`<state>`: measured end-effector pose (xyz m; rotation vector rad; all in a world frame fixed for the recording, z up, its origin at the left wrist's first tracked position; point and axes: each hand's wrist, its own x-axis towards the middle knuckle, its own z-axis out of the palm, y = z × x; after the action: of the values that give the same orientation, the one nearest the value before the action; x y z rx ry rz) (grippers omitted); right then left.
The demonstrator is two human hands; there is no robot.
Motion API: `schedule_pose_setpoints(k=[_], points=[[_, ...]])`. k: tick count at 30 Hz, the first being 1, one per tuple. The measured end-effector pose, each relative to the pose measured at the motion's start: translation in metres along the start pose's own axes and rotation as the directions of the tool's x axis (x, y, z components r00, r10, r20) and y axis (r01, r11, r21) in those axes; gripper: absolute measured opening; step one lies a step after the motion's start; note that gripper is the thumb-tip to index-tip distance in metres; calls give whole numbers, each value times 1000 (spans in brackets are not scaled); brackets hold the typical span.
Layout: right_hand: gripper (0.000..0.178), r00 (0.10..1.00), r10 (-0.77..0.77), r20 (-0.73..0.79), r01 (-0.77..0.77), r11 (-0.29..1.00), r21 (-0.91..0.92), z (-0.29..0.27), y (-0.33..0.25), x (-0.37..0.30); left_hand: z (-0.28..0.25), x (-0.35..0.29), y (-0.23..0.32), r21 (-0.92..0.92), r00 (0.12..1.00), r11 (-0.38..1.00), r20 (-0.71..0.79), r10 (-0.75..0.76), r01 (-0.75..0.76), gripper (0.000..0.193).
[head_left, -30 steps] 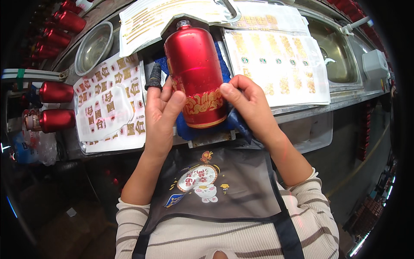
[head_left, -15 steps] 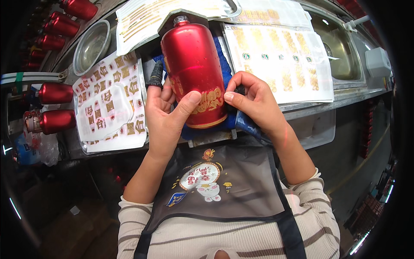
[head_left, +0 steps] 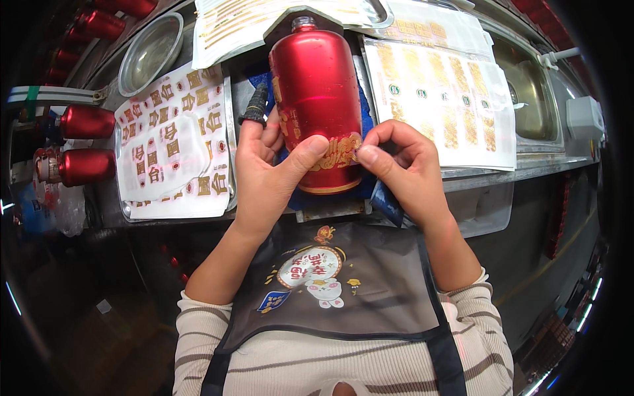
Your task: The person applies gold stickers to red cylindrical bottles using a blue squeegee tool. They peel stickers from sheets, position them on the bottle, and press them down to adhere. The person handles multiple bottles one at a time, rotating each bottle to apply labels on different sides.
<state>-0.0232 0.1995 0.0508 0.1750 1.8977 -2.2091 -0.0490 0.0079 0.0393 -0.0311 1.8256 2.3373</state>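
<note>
A glossy red bottle (head_left: 317, 79) lies on its side on a blue cloth (head_left: 365, 109), its neck pointing away from me. A gold patterned decal (head_left: 340, 153) runs across the part near its base. My left hand (head_left: 277, 165) grips the bottle's left side, thumb pressed on the decal and fingers around the flank. A black finger sleeve (head_left: 256, 104) covers its index finger, which stretches past the bottle. My right hand (head_left: 406, 162) has curled fingers, its thumb tip at the decal's right end. Whatever lies between thumb and index finger is hidden.
Sheets of gold-and-red decals (head_left: 168, 145) lie on a left tray; more gold decal sheets (head_left: 442, 99) are at right. A clear bowl (head_left: 150, 53) stands back left, above more red bottles (head_left: 86, 122). A metal sink (head_left: 535, 119) is far right. A dark angular block (head_left: 281, 30) sits behind the bottle neck.
The scene has shifted slightly right in view. The bottle has rolled a little to the right, showing more gold lettering on its left. Both hands stay at the decal.
</note>
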Motion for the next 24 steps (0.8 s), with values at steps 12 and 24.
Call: schedule_pose_setpoints(k=[12, 24], points=[[10, 998, 20, -59, -24, 998, -60, 0, -3, -4, 9, -2, 5, 65, 1000, 998, -18, 0, 2, 49], [26, 996, -54, -68, 55, 998, 9, 0, 24, 12, 7, -4, -4, 274, 989, 951, 29, 144, -146, 56]])
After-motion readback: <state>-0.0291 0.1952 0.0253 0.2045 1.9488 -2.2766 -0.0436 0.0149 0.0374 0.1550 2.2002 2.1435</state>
